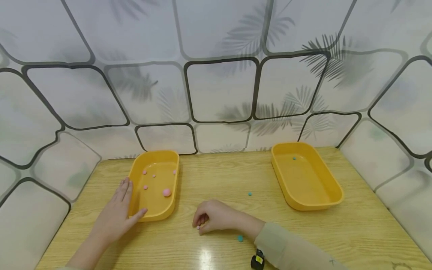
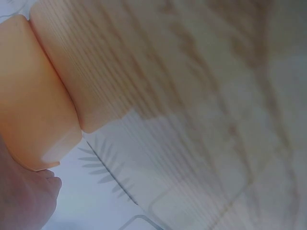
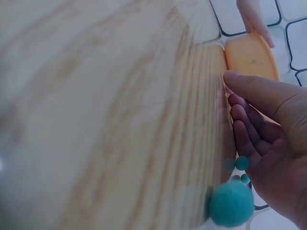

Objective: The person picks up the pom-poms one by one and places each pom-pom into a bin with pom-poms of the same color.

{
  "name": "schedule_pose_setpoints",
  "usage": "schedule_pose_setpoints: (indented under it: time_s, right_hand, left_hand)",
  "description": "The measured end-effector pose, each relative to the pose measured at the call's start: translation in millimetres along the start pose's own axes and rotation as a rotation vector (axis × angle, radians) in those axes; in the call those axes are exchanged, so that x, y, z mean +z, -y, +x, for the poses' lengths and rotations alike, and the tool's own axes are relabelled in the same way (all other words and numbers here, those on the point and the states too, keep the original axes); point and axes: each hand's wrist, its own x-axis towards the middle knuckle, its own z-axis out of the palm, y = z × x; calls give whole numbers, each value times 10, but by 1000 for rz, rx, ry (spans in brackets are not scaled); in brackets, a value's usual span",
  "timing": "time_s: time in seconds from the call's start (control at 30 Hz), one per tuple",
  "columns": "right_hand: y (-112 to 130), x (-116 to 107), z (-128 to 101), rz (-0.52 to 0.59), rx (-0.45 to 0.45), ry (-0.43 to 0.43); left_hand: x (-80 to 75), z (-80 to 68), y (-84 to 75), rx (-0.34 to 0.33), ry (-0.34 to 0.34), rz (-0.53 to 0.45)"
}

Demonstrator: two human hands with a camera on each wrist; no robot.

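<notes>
My right hand [image 1: 217,215] is low over the table, pinching a tiny pink pompom [image 1: 198,227] between thumb and fingertips. In the right wrist view this hand [image 3: 273,129] partly hides the pompom. My left hand [image 1: 113,215] rests against the left yellow tray [image 1: 176,176], fingers straight along its left rim and thumb across the near edge. Inside that tray lie several pink pompoms, the largest [image 1: 167,192] near its right wall. A teal pompom [image 1: 240,238] lies near my right wrist, and a smaller teal pompom [image 1: 250,194] lies farther back.
At the back right stands a second yellow tray [image 1: 312,205], with one small teal pompom [image 1: 294,158] in it. A black object with a yellow label [image 1: 258,260] shows beneath the right sleeve [image 1: 287,243]. Patterned walls [image 1: 222,90] border the wooden table [image 1: 216,168].
</notes>
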Motion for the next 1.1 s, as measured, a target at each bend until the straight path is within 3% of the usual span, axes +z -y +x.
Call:
schedule_pose_setpoints:
  time_s: [0.7, 1.1]
  right_hand:
    - [13, 32, 28, -84, 29, -5]
    - [-9, 8, 14, 46, 57, -31]
  left_hand:
    - [1, 5, 14, 0, 13, -9]
    - [-10, 10, 2, -8, 18, -1]
